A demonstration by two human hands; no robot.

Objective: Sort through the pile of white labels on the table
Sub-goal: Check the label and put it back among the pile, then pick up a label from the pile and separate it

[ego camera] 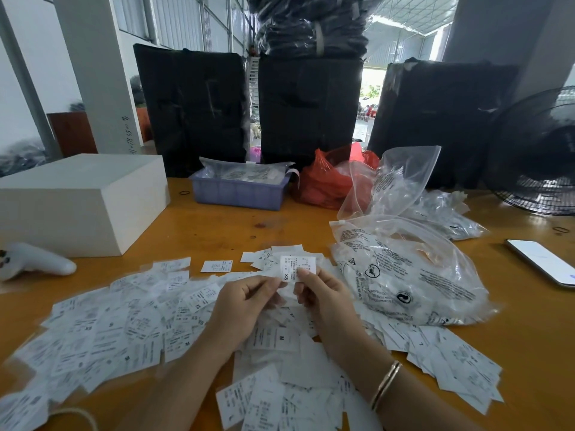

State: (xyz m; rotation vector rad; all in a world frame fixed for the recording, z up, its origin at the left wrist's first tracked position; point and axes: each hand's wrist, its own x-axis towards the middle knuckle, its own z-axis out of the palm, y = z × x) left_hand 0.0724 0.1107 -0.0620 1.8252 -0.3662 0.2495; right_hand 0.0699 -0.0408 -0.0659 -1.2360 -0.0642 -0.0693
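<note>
A wide pile of white labels with black print covers the near part of the wooden table. Both hands are raised over the middle of it. My right hand pinches a small stack of labels, and the top label is marked XS. My left hand has its fingers curled and pinches the lower left edge of the same stack. A single label lies apart, just beyond the pile.
A white box stands at the left with a white controller in front of it. Behind are a purple tray, a red bag and clear plastic bags. A phone and a fan are at the right.
</note>
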